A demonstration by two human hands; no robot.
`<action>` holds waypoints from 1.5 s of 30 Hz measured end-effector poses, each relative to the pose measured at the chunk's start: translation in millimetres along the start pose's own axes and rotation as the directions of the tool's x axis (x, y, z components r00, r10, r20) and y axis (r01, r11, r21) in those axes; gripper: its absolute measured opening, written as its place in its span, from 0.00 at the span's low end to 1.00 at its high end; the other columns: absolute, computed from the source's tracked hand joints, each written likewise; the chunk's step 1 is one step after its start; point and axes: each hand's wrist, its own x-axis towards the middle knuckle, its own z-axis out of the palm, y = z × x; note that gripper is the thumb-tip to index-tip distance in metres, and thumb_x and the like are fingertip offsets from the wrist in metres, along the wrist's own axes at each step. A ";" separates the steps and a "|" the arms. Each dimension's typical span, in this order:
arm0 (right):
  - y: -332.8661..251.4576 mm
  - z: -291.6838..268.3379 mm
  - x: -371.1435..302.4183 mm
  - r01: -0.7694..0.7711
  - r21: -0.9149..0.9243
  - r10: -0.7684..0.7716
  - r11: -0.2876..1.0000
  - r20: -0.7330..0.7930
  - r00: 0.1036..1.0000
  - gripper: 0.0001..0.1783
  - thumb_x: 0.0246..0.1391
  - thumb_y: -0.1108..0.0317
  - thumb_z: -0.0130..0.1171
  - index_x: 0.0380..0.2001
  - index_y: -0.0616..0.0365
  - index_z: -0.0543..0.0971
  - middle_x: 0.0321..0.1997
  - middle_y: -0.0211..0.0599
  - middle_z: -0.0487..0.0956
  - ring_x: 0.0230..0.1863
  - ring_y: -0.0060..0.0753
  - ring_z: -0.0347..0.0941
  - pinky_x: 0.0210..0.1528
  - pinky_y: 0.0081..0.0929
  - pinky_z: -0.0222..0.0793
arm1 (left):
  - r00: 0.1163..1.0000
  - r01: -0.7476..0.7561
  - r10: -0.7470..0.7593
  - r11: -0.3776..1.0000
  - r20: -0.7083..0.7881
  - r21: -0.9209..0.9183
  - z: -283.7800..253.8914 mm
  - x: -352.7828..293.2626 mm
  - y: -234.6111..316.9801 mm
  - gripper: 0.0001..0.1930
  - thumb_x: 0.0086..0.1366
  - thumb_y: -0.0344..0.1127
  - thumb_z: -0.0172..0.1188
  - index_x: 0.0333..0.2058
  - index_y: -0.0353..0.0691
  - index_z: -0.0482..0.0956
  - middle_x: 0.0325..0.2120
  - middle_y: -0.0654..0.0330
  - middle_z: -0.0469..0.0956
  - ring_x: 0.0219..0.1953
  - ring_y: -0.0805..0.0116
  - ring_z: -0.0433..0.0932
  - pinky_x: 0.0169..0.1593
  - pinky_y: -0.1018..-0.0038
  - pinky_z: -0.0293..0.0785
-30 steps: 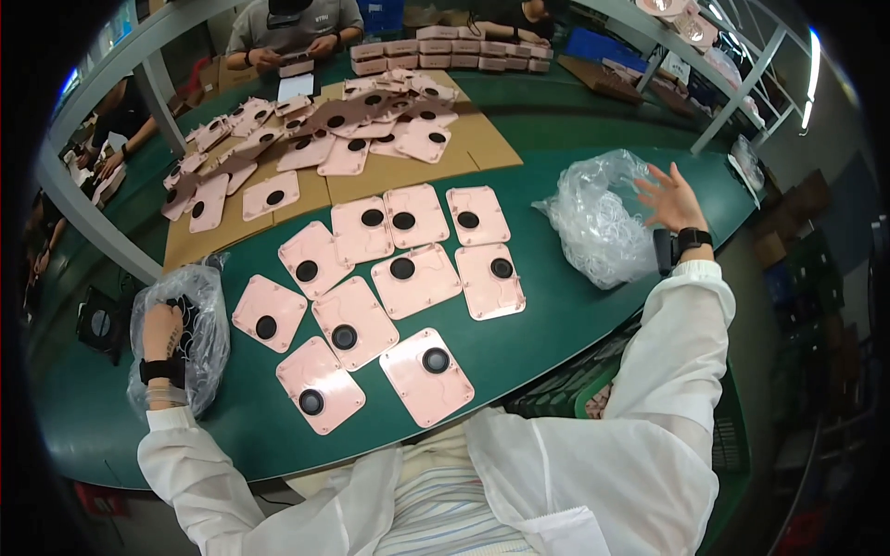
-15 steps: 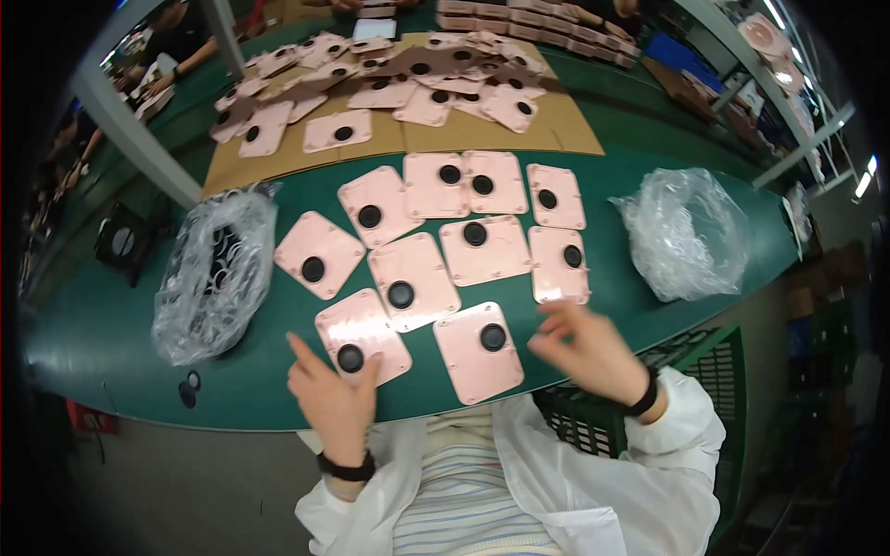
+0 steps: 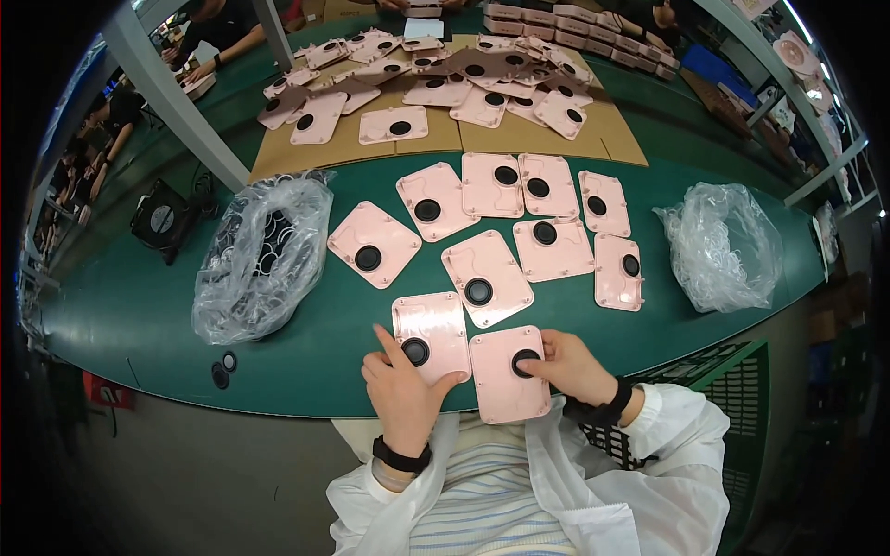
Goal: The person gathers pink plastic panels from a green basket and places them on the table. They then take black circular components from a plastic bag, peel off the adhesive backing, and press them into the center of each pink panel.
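We see pink rounded-square plates in smooth, glossy plastic with bright glare. Black round discs: satin, rubber or plastic, can't tell. Crinkled clear bags: thin shiny plastic film. Green tabletop: smooth, slight sheen. Brown sheet: matt cardboard. White jacket: thin matt cloth. Grey post: looks like painted metal.

The green table carries pink plates; left of them lie a bag of rings and two dark discs, right of them a clear bag, beyond them brown cardboard.
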 end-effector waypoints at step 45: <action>-60.4 8.8 53.6 -0.065 0.442 -0.053 0.895 0.250 0.967 0.17 0.56 0.71 0.58 0.48 0.64 0.71 0.47 0.34 0.76 0.45 0.25 0.75 0.49 0.23 0.72 | 0.995 0.034 0.083 0.234 0.054 -0.972 3.1 25.4 33.6 0.34 0.60 0.19 0.52 0.63 0.31 0.47 0.58 0.49 0.59 0.56 0.65 0.63 0.58 0.74 0.61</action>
